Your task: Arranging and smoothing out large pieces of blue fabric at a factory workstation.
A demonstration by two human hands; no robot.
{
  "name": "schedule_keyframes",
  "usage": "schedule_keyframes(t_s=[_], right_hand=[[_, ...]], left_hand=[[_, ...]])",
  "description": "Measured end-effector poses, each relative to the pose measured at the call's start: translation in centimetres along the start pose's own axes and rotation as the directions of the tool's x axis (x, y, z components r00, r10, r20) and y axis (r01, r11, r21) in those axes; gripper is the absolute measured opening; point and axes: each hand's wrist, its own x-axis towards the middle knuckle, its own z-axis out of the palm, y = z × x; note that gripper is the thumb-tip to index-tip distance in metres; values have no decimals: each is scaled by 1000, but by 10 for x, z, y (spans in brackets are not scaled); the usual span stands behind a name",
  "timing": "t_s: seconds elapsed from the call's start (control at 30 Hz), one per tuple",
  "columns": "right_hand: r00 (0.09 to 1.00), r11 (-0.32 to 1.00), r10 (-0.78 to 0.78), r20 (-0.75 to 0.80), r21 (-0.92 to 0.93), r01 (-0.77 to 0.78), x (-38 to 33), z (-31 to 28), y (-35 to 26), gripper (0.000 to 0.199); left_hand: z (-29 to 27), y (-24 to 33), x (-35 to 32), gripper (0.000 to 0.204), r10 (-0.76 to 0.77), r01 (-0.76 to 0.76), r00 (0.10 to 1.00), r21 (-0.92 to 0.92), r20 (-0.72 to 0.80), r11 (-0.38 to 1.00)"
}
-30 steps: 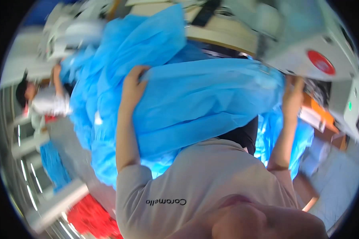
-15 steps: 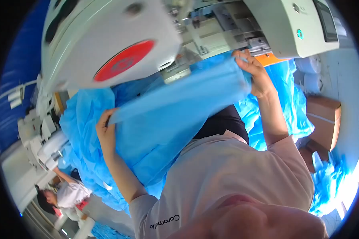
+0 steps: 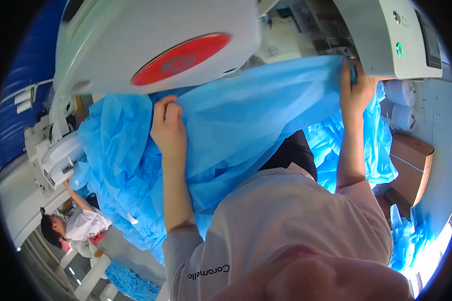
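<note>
A thin light-blue fabric sheet [image 3: 256,108] stretches between my two hands, below the white sewing machine head [image 3: 186,22]. My left hand [image 3: 169,128] has its fingers curled closed on the sheet's left edge. At the far right corner, my right hand [image 3: 357,90] pinches the sheet beside the machine's control box [image 3: 376,45]. The sheet's upper edge runs close along the machine, and its lower part drapes toward my lap. The machine head hides the needle area, so I cannot tell whether the fabric lies under it.
Heaped blue fabric [image 3: 118,135] hangs at the left, and more blue fabric [image 3: 376,160] lies at the right. White thread cones [image 3: 403,105] and a cardboard box [image 3: 412,163] stand at the right. Another person [image 3: 83,223] works at a machine far left.
Both hands have moved: the left up and to the right, the right a little rightward. The fabric's upper edge has come up against the machine and is spread wider.
</note>
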Motion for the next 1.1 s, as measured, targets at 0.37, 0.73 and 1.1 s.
schedule_keyframes(t_s=[0.37,0.73,1.1], right_hand=[[979,958,-195,53,224,179,21,-10,-67,22],[947,919,-258,192,352,179,29,50,-95,16],[932,899,-100,347,433,-65,11,37,-101,14]], left_hand=[[-81,-10,-35,8,-393,166,674,390,626,906],[-32,-93,-75,18,-391,263,784,312,482,913],[-72,-119,-110,17,-361,413,897,-192,255,890]])
